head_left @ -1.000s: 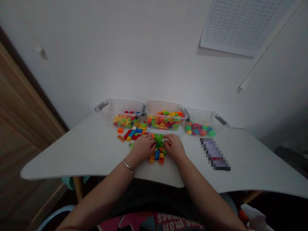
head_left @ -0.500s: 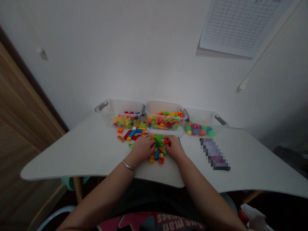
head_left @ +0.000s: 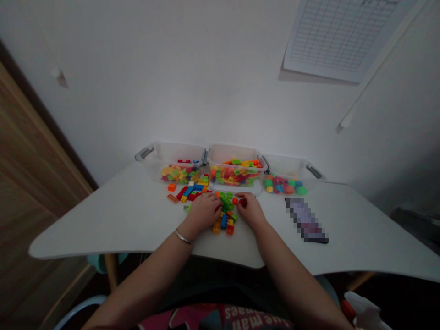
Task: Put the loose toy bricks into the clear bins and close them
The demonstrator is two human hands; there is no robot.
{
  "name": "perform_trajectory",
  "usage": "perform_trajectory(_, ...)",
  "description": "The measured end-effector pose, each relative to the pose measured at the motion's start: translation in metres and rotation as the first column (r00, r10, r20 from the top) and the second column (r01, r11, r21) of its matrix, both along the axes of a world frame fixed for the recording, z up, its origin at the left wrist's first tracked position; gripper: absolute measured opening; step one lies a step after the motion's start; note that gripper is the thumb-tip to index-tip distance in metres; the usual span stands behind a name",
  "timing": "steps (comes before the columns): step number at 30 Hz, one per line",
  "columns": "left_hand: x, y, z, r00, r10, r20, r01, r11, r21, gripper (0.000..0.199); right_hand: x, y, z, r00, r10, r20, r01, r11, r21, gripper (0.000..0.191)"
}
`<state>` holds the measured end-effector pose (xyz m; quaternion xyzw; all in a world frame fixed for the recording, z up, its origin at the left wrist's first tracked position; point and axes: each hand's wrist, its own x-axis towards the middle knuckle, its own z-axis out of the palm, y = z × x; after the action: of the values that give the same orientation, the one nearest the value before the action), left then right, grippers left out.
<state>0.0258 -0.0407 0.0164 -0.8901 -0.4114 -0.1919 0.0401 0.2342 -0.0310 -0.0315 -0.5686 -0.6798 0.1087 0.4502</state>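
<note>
A green toy building brick piece (head_left: pixel 227 200) lies at the middle of the table's front part. My left hand (head_left: pixel 206 208) is curled against its left side, fingers closed, the fingertips partly hidden. To its right, my right hand (head_left: pixel 252 211) pinches a small red-orange building brick (head_left: pixel 235 201), apart from the green piece. Just in front of the green piece sit joined blue, yellow and orange bricks (head_left: pixel 224 222). Left of my left hand lie several red, blue and yellow bricks (head_left: pixel 189 191).
Three clear plastic boxes stand along the wall: a left box (head_left: pixel 172 149) and a middle box (head_left: pixel 237 153) with bricks, and a right box (head_left: pixel 285 164) with rounder coloured pieces. A blurred-out phone-like object (head_left: pixel 305 220) lies right on the white table (head_left: pixel 120 220).
My right hand has shifted slightly to the right, and a little more space shows between its fingers and the green piece. My left hand stays about where it was.
</note>
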Motion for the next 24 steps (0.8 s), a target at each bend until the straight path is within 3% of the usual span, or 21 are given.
perform_trajectory(5,0.001,0.000,0.000,1.000,-0.006,0.010,0.006,1.000,0.012,0.017,-0.001,-0.002,0.009,0.978,-0.074,-0.195,0.090,0.993,0.075,0.037)
perform_trajectory(7,0.001,0.001,0.000,1.000,-0.006,0.006,0.006,1.000,0.010,0.018,0.001,-0.001,0.017,0.969,-0.088,-0.230,0.125,0.980,0.152,0.028)
perform_trajectory(10,0.001,0.002,0.000,1.000,-0.015,-0.007,0.015,1.000,0.005,0.019,0.007,0.004,0.036,0.972,-0.099,-0.214,0.166,0.933,0.319,0.009)
perform_trajectory(13,0.000,0.002,0.000,1.000,-0.015,-0.007,0.015,1.000,0.001,0.020,0.014,0.013,0.060,0.976,-0.121,-0.182,0.188,0.890,0.415,0.011)
perform_trajectory(18,0.001,0.003,-0.001,1.000,-0.011,0.009,0.011,1.000,0.003,0.019,0.016,0.026,0.088,0.958,-0.178,-0.223,0.255,0.885,0.389,0.024)
perform_trajectory(24,0.000,0.003,-0.002,1.000,-0.010,0.014,0.010,1.000,-0.006,0.018,0.013,0.044,0.100,0.955,-0.210,-0.209,0.270,0.909,0.318,0.031)
